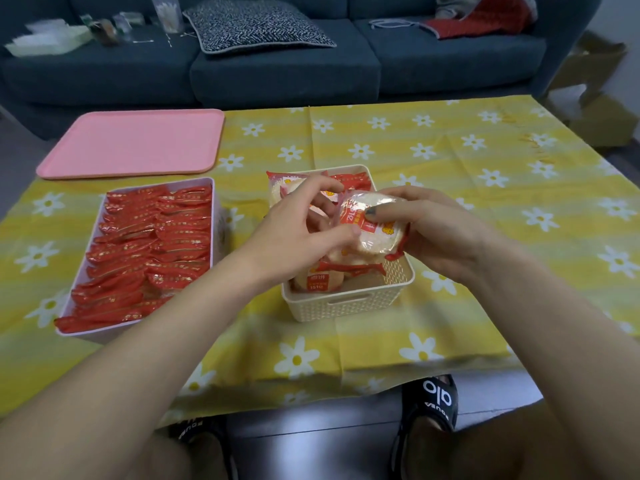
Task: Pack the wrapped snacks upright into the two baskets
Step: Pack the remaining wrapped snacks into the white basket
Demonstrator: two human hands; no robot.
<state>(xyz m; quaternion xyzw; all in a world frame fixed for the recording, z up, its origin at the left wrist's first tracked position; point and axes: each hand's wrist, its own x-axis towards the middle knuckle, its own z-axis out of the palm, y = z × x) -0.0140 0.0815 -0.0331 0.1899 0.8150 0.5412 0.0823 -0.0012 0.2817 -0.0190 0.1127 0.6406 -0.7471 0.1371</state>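
Dim, soft-focus, edges bowed

Bare forearms, dark-painted thumbnail on the right hand (pixel 440 230), black slide sandals (pixel 434 400) with white lettering

Head view, downward, near table (pixel 450 161)

Clothed table (pixel 450 161), pink tray (pixel 131 143), two baskets (pixel 346 306)
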